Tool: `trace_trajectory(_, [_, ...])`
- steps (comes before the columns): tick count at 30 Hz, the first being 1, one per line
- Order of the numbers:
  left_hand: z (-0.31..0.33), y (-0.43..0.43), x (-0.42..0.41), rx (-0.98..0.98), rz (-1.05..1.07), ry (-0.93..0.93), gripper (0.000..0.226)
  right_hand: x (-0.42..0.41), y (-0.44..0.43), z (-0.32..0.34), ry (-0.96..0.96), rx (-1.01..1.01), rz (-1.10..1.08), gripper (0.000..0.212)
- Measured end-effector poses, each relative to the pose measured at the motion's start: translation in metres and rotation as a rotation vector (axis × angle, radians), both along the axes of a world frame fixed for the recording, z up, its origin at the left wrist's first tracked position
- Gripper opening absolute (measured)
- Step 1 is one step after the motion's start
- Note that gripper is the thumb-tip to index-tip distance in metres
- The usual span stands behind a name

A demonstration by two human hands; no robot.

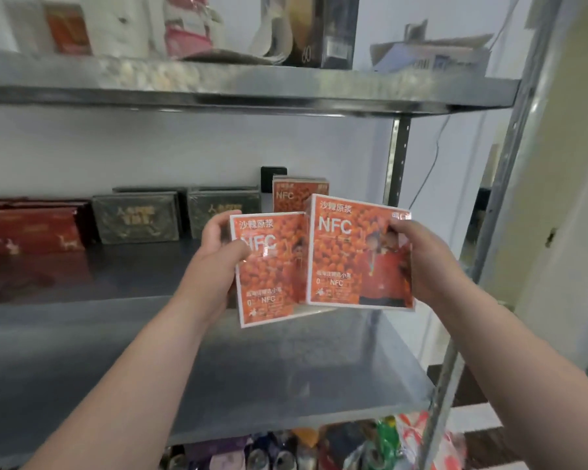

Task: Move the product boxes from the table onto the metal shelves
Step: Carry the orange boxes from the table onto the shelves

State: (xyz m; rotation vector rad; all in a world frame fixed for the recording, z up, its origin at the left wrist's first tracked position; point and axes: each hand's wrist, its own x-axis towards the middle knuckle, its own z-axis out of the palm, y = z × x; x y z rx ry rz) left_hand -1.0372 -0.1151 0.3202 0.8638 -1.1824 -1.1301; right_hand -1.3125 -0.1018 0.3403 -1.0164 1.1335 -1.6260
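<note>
Both boxes upright over the metal shelf (pixel 286 368).
My left grip (pixel 218 261) clamps the left NFC box (pixel 269 279), my right grip (pixel 421 262) the right NFC box (pixel 350 256), fronts outward to match the shelved NFC box (pixel 291 195).

My left hand (pixel 218 252) holds the left orange box (pixel 269 286) and my right hand (pixel 418 262) holds the right orange box (pixel 347 259). Both look like printed cardboard under a clear glossy film, which gives white glare spots on the letters. The third orange box (pixel 287 195) at the back has the same shiny wrap. The middle shelf (pixel 252 368) is grey sheet metal, smooth, with a dull sheen that mirrors things faintly. The upper shelf (pixel 252 86) edge and the perforated post (pixel 398 154) are brighter metal. The dark green boxes (pixel 136 220) look matt with gold print; the red boxes (pixel 31 228) look slightly glossy.
</note>
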Motion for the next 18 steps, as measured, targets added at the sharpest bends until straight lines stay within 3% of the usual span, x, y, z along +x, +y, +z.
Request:
trace_trajectory(6, [0.005,-0.074,-0.012,-0.023,0.002,-0.007,0.051,-0.017,-0.048,0.014,0.028,-0.057,-0.150,0.012])
trace_trajectory(10, [0.007,-0.111,-0.022,-0.035,0.021,-0.004,0.050,-0.037,-0.076,0.011,0.002,-0.093,-0.259,0.028])
trace_trajectory(18, [0.021,-0.167,-0.049,-0.077,0.142,-0.292,0.052,-0.076,-0.130,-0.003,0.114,-0.146,-0.364,0.038])
